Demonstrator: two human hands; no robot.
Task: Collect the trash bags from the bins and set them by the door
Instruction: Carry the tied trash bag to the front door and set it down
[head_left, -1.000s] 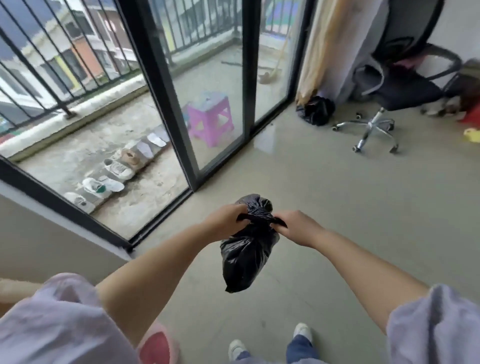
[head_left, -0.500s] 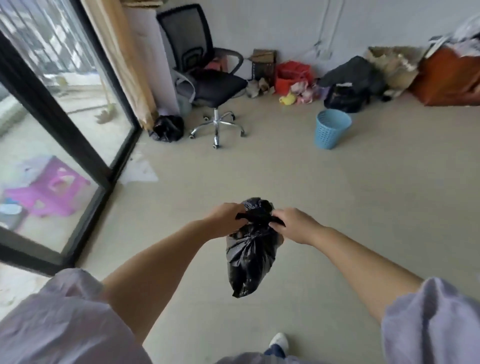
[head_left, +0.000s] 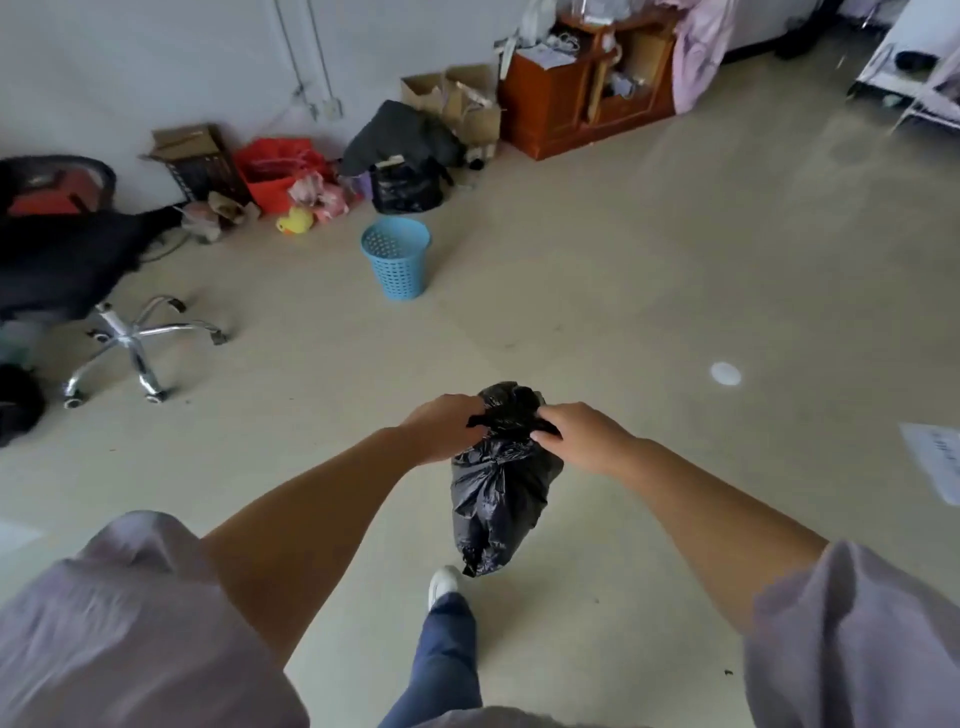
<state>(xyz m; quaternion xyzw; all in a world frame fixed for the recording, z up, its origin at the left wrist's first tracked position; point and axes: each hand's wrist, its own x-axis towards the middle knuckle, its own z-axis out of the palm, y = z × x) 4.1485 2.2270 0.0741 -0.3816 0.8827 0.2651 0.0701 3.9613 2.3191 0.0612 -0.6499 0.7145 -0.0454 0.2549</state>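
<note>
A pale floor (head_left: 649, 270) now fills the view, the glass door seen earlier gone from sight. The crinkled black trash bag (head_left: 501, 488) hangs mid-air, its gathered neck pinched by left hand (head_left: 447, 428) and right hand (head_left: 584, 436). Beyond stands a blue perforated bin (head_left: 397, 260); its contents cannot be seen.

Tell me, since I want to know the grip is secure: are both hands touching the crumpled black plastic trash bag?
Touching. The head view shows left hand and right hand gripping the black plastic trash bag's gathered neck.
</note>
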